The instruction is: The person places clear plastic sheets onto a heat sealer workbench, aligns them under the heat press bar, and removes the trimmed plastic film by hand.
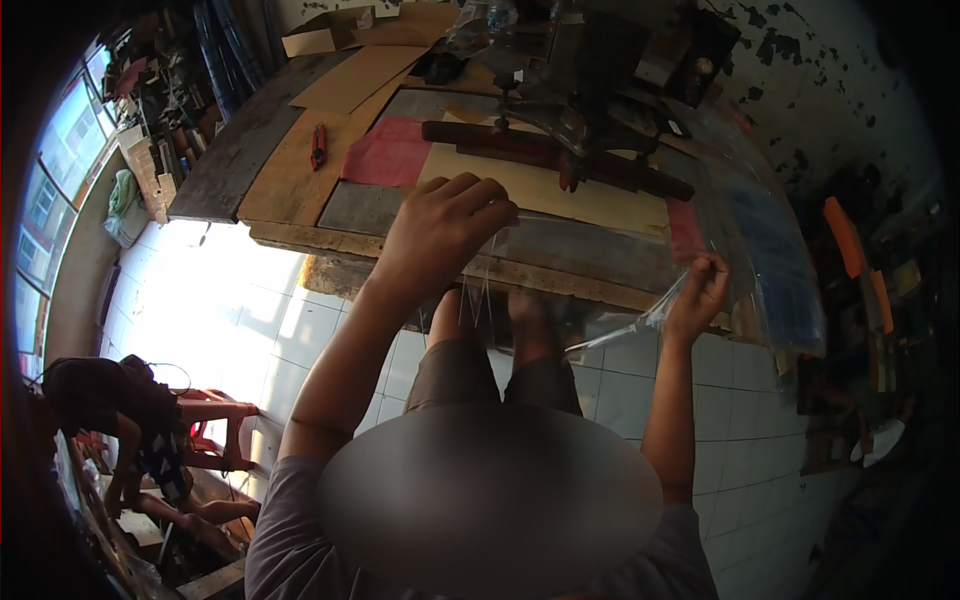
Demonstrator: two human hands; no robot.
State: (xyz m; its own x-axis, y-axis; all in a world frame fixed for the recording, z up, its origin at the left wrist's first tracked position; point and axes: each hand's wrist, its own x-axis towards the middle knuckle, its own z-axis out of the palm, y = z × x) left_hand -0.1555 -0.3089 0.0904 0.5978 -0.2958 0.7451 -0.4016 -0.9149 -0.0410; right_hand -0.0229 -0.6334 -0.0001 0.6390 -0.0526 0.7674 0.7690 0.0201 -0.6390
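Between my two hands hangs a clear plastic sheet [622, 328], thin and see-through, its lower part drooping over the table's front edge. My left hand [450, 222] is closed, its fingers pinching the sheet's left side above the edge. On the right, my right hand [697, 297] grips the other side, where the plastic is bunched into bright folds. Just beyond the hands, a dark red bar [610, 165] of a press-like machine lies across a pale yellow sheet [490, 175]. Pink pieces show at its left [388, 150] and right [684, 228].
A red utility knife [318, 147] lies on the wooden table [275, 185] at left, near cardboard pieces [365, 80]. More clear plastic [780, 270] hangs over the table's right end. Another person [125, 430] bends beside a red stool [215, 430] at lower left.
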